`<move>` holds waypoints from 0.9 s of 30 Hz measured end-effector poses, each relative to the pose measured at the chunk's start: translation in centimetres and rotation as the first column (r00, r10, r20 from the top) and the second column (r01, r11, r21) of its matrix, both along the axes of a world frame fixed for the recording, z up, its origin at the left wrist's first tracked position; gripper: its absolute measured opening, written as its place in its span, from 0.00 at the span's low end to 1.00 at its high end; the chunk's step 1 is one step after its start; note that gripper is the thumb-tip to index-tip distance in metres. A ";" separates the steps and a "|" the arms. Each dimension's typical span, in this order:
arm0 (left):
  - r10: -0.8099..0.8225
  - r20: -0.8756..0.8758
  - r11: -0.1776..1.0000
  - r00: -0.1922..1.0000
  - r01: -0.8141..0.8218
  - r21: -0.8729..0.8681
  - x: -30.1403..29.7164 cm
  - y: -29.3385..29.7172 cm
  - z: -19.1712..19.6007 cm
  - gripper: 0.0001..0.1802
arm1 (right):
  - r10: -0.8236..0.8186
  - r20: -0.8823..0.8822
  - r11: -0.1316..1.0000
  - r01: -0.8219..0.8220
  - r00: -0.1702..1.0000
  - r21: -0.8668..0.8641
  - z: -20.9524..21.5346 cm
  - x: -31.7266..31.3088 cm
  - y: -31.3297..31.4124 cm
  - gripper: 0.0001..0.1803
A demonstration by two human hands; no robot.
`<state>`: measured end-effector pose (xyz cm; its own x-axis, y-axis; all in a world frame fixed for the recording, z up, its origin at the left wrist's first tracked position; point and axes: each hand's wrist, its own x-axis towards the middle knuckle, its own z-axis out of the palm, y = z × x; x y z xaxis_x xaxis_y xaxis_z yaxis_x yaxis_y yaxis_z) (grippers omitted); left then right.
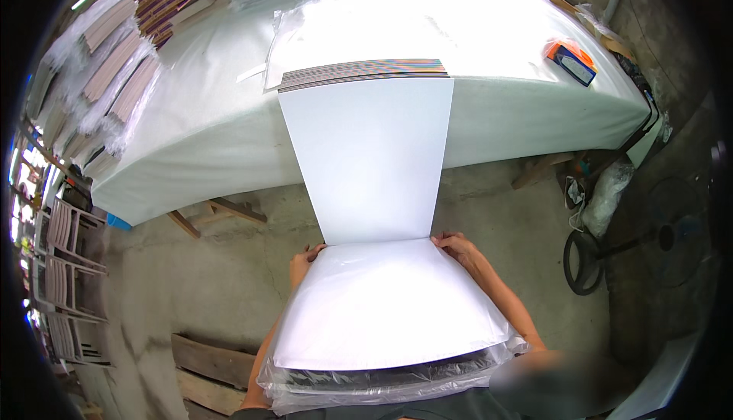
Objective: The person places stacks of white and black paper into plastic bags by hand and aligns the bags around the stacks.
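A stack of flat white panels (370, 156) spans from the table edge toward my body, its layered far edge showing dark and coloured lines. Nearer to me, a clear plastic bag (347, 397) surrounds a broad white surface (389, 305), with crumpled film along its near end. My left hand (307, 258) is closed at the left side, where the panels meet the bagged part. Opposite it, my right hand (456, 246) grips the right edge with bent fingers. Both hands appear to pinch the bag's rim at the panels; the undersides of the fingers are hidden.
Behind the panels stands a table (519, 114) draped in a pale cover. A blue and orange box (574, 63) lies at its right. Plastic-wrapped stacks (114, 61) rise on the left, above stacked chairs (69, 260). A fan (664, 237) stands at right.
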<state>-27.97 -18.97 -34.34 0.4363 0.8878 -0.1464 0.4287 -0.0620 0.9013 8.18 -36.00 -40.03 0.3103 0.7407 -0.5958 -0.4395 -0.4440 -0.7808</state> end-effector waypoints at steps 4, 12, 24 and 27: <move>0.351 -0.191 0.924 0.917 -0.306 0.230 -3.4 1.9 -2.1 0.18 | 0.007 0.394 1.000 -0.018 0.919 0.024 4.3 1.5 2.0 0.10; -0.102 0.445 0.635 0.890 -0.286 0.718 4.3 12.8 27.4 0.19 | -0.488 0.768 0.700 -0.340 0.414 0.628 35.2 8.4 13.8 0.10; -0.497 -0.220 0.693 0.840 0.536 0.482 21.1 23.9 32.5 0.27 | 0.032 0.990 0.788 -0.613 0.139 0.061 36.3 11.4 29.4 0.14; -0.547 -0.213 0.657 0.809 0.573 0.490 22.5 23.9 32.3 0.42 | 0.005 0.986 0.788 -0.607 0.166 0.099 37.4 11.9 29.9 0.20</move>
